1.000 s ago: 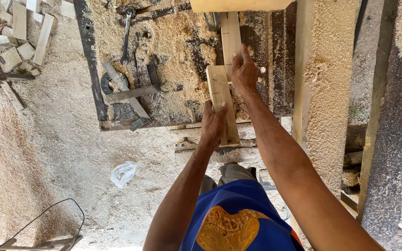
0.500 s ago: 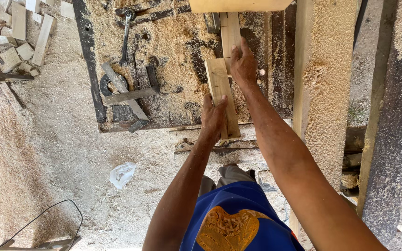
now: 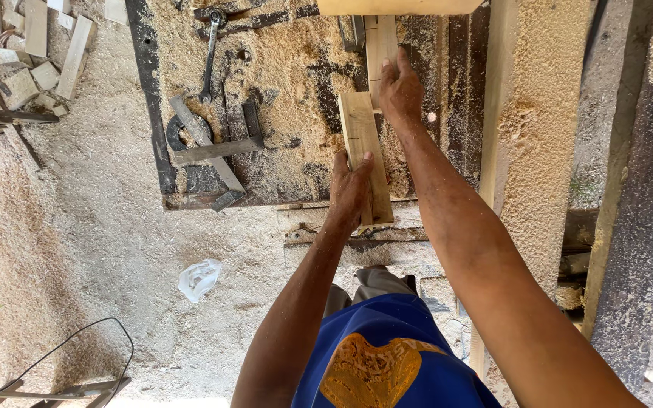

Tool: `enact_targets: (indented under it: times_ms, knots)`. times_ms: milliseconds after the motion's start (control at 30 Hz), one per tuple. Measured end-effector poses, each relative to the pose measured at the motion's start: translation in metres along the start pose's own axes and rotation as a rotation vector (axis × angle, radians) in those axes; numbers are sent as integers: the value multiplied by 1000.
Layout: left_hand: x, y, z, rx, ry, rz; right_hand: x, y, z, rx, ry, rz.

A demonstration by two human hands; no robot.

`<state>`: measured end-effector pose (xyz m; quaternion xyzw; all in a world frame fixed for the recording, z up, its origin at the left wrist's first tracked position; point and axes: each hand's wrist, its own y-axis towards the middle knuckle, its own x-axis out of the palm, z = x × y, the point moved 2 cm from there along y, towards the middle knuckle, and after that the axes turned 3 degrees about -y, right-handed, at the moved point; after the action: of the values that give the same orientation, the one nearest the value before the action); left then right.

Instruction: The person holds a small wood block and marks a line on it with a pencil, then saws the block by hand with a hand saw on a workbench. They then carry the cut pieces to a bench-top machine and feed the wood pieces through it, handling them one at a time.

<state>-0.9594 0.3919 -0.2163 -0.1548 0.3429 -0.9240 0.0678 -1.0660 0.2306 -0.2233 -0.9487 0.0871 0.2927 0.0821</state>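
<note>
A short pale wooden board (image 3: 362, 136) lies lengthwise on a sawdust-covered metal table (image 3: 266, 91). My left hand (image 3: 351, 189) grips its near end, thumb on top. My right hand (image 3: 397, 91) rests on the far end of it, where it meets a second narrow wood strip (image 3: 381, 41) running away from me. A wider pale plank (image 3: 398, 6) crosses the top edge of the view.
A spanner (image 3: 209, 57) and crossed metal bars (image 3: 213, 147) lie on the table's left part. Wood offcuts (image 3: 32, 45) are heaped at top left. A crumpled white bag (image 3: 199, 278) and a black cable (image 3: 77, 340) lie on the sawdust floor. Tall sawdust-coated planks (image 3: 538, 128) stand to the right.
The board has slid a little away from me along the table, both hands moving with it; my left hand has shifted further onto its near end.
</note>
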Motion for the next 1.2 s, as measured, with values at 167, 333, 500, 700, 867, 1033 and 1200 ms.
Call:
enact_targets:
  times_ms: [167, 333, 500, 700, 867, 1033, 1200]
  knots:
    - [-3, -3, 3, 27, -4, -17, 6, 9, 6, 54, -55, -5]
    - [-4, -8, -1, 26, -55, -39, -4, 3, -9, 52, -59, -60]
    - [-7, -11, 1, 28, -84, -40, -47, -53, -25, 204, 178, -212]
    - [-23, -20, 9, -3, -24, -4, -121, -121, -32, 125, 1241, -597]
    - [-21, -30, 10, 35, -99, -47, -91, -90, 2, -102, 252, -223]
    - [-28, -46, 8, 15, 12, 17, -60, -75, 7, -311, 194, -212]
    - [-36, -57, 10, 17, 70, 57, -64, -107, -1, -311, 223, -170]
